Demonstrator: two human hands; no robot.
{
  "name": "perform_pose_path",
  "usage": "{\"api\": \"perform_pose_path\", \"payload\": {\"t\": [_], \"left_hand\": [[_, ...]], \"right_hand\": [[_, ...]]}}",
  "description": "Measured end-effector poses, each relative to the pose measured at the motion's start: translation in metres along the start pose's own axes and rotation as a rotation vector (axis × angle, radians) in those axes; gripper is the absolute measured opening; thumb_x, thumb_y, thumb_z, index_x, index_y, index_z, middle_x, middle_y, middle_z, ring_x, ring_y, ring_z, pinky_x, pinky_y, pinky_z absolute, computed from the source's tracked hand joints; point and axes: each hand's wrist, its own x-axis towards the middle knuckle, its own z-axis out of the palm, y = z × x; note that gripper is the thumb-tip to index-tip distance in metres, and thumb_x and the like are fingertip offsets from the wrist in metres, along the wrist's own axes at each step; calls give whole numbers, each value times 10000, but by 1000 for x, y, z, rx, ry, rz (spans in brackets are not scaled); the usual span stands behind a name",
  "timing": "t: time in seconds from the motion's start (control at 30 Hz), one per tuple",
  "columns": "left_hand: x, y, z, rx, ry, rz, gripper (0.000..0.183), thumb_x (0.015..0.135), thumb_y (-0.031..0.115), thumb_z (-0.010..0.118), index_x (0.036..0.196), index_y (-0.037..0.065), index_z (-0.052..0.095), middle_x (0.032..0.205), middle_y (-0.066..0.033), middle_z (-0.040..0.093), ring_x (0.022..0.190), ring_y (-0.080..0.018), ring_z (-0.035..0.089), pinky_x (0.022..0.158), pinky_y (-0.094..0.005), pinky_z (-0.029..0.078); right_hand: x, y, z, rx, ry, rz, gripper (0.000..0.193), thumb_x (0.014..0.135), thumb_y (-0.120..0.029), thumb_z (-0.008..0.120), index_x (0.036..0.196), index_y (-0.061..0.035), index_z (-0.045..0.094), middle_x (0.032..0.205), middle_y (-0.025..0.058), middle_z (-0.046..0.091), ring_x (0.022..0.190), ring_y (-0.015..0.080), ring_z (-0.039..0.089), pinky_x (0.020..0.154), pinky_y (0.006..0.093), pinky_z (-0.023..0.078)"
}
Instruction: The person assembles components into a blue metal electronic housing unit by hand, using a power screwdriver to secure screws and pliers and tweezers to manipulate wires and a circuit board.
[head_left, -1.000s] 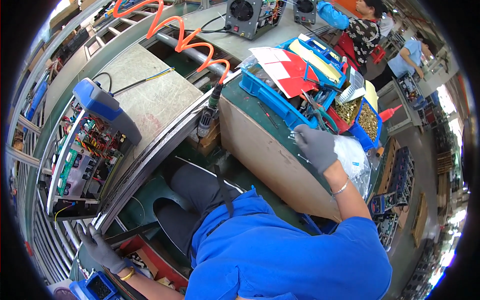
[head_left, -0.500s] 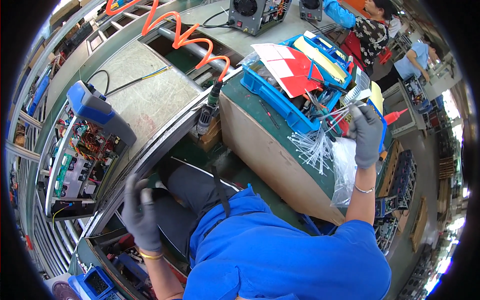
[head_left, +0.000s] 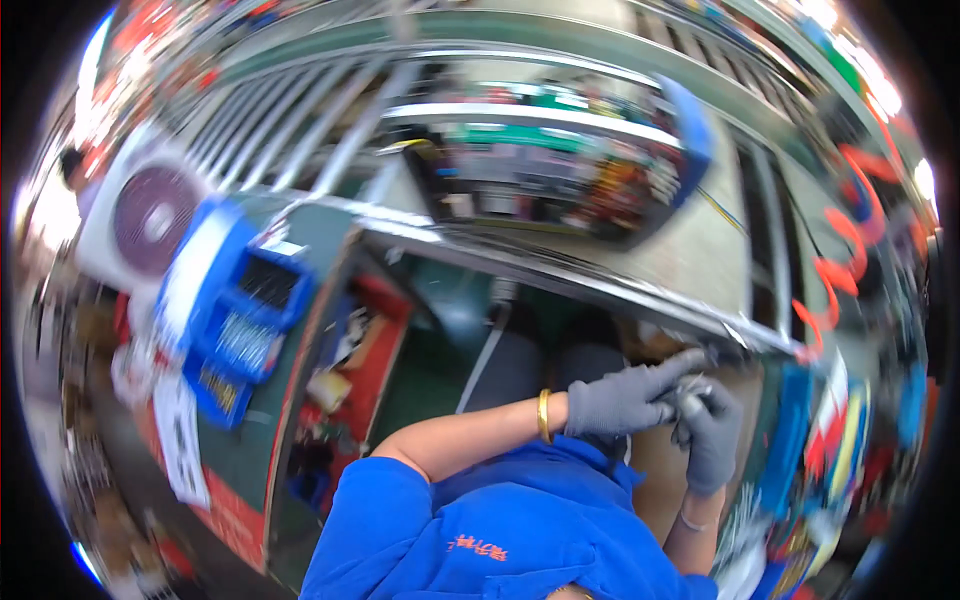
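Observation:
Both my hands wear grey gloves and meet in front of my waist. My left hand (head_left: 625, 398) reaches across with its index finger stretched out, while its other fingers and thumb bend together against the right hand. What they grip, if anything, is hidden. My right hand (head_left: 712, 432) is closed, with a thin pale sliver at its fingertips. The earlier frame shows thin white cable ties in this hand. A loose pile of white cable ties (head_left: 742, 515) lies on the green bench top beside my right wrist, blurred.
Beyond the metal bench edge stands an opened machine (head_left: 560, 165) with boards and wires. Blue bins of small parts (head_left: 238, 340) and a white fan (head_left: 150, 215) are at left. At right are a blue tray (head_left: 790, 425) and an orange coiled hose (head_left: 835, 270).
My view has swung left. My right hand has left the cable tie pile and come to my waist. My left hand has moved across to meet it.

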Motion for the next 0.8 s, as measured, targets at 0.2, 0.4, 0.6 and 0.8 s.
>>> {"api": "perform_pose_path", "payload": {"t": [0.2, 0.4, 0.6, 0.8], "left_hand": [[-141, 20, -62, -189, 435, -324, 663, 985, 135, 491, 1606, 95, 263, 1144, -146, 675, 862, -148, 651, 786, -313, 547], [-293, 57, -164, 335, 1247, -188, 438, 991, 217, 562, 1389, 34, 553, 1068, -84, 696, 850, -137, 633, 824, -311, 522], [-426, 122, -325, 1414, 1648, -868, 331, 875, 335, 699, 1156, 160, 709, 1022, -127, 727, 959, -326, 701, 848, -455, 541], [-487, 90, -452, 1492, 1387, -1353, 352, 878, 378, 719, 1174, 188, 730, 1212, -124, 685, 1109, -316, 670, 956, -453, 535]], "right_hand": [[44, 8, 121, -341, -635, -294, 226, 902, -105, 708, 1097, 6, 734, 853, 44, 740, 739, 94, 639, 695, 268, 527], [88, 11, 172, -380, -722, -415, 387, 951, -133, 665, 1309, 9, 619, 847, 30, 652, 775, 109, 608, 734, 269, 513], [108, 20, 166, -358, -618, -179, 302, 943, -103, 649, 1223, 8, 666, 835, 71, 677, 730, 114, 626, 681, 279, 512], [102, 49, 146, -449, -528, -175, 251, 919, -73, 652, 1155, 1, 693, 731, 78, 672, 686, 129, 655, 673, 286, 519]]}}
